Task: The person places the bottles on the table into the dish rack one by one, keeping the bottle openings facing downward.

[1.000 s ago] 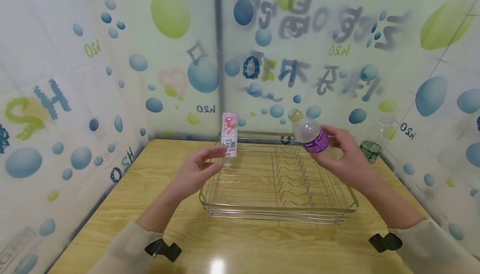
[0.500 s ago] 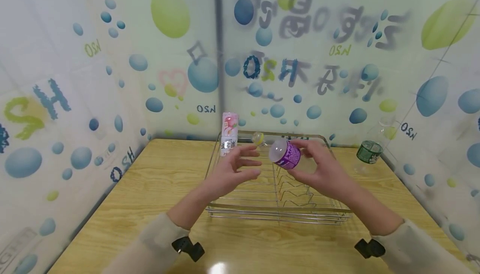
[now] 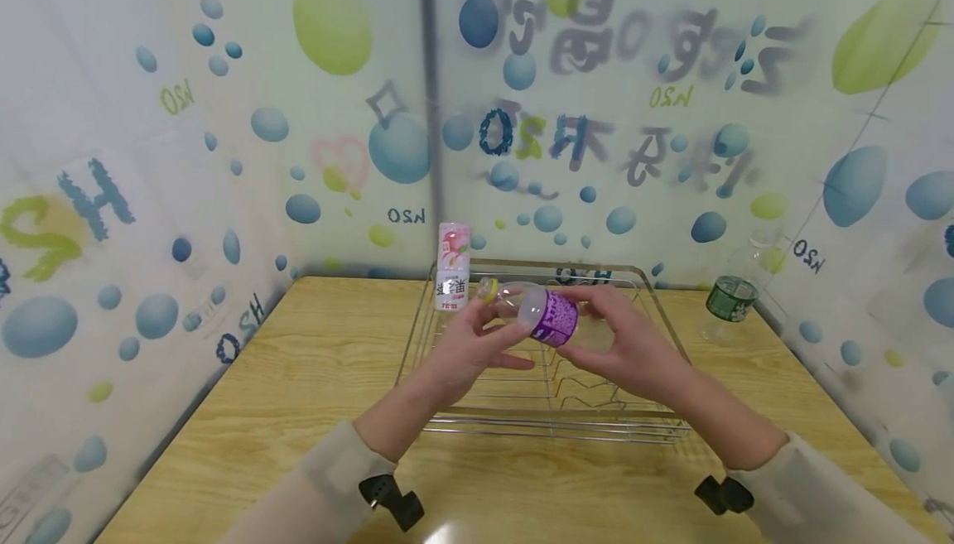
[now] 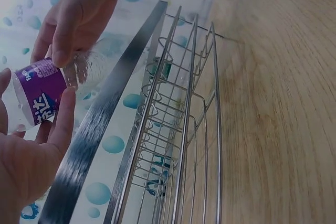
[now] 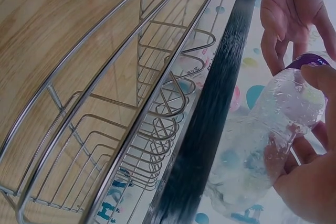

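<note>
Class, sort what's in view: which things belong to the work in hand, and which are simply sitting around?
In the work:
- purple-labelled bottle
- right hand
- left hand

Seemingly just there:
- wire rack
- pink-labelled bottle
- green-labelled bottle
- table

The purple-labelled bottle is glossy plastic, the rack shiny metal, the tabletop smooth and wood-grained.

A green-labelled bottle stands before a blue-and-green spotted backdrop.

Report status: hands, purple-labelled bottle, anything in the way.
Right hand grips purple-labelled bottle. Left hand at its neck end, grip unclear. Bottle sideways above wire rack. Nothing seen in the way.
</note>
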Demonstrator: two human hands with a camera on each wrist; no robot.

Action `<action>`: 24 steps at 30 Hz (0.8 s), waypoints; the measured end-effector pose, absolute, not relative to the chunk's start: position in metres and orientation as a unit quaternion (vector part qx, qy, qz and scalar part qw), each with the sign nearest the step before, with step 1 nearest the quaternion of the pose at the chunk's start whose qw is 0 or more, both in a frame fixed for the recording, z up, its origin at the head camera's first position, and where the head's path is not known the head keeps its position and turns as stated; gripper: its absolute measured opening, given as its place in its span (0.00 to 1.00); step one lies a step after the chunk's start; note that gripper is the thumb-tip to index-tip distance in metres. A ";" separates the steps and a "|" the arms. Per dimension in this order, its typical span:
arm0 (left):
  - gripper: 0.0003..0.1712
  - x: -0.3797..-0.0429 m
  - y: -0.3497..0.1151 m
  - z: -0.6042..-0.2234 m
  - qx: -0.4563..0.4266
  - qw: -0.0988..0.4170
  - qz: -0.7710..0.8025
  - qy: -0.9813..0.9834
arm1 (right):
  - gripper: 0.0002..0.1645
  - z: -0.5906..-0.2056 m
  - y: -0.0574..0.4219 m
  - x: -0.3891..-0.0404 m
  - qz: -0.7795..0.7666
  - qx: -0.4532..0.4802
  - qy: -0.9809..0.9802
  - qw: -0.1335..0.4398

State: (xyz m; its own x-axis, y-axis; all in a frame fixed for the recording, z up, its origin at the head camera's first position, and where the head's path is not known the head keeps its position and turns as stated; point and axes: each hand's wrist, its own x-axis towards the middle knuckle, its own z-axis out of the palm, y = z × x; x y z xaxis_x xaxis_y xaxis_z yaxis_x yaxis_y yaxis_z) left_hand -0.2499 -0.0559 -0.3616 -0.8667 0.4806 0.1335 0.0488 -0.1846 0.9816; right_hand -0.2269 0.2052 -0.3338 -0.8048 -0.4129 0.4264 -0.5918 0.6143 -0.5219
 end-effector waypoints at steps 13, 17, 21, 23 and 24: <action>0.34 -0.250 -0.075 -0.361 0.203 0.121 0.774 0.587 | 0.44 -0.336 0.224 -0.230 0.335 0.272 -0.892 0.132; 0.37 -0.254 -0.089 -0.362 0.219 0.119 0.788 0.563 | 0.45 -0.335 0.238 -0.230 0.356 0.253 -0.893 0.108; 0.39 -0.255 -0.097 -0.362 0.223 0.122 0.791 0.557 | 0.43 -0.336 0.248 -0.230 0.399 0.233 -0.884 0.074; 0.39 -0.255 -0.099 -0.363 0.224 0.127 0.792 0.554 | 0.42 -0.337 0.250 -0.230 0.419 0.228 -0.877 0.064; 0.40 -0.255 -0.100 -0.363 0.227 0.128 0.791 0.553 | 0.41 -0.338 0.251 -0.230 0.427 0.228 -0.873 0.063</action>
State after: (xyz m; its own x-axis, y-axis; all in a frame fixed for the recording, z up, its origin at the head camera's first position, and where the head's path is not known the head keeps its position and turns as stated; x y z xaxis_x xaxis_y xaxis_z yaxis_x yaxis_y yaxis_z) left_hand -0.2554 -0.0996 -0.3631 -0.8647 0.4529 0.2172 0.0482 -0.3555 0.9334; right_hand -0.2305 0.2505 -0.3382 -0.8878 -0.3445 0.3051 -0.4523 0.5311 -0.7165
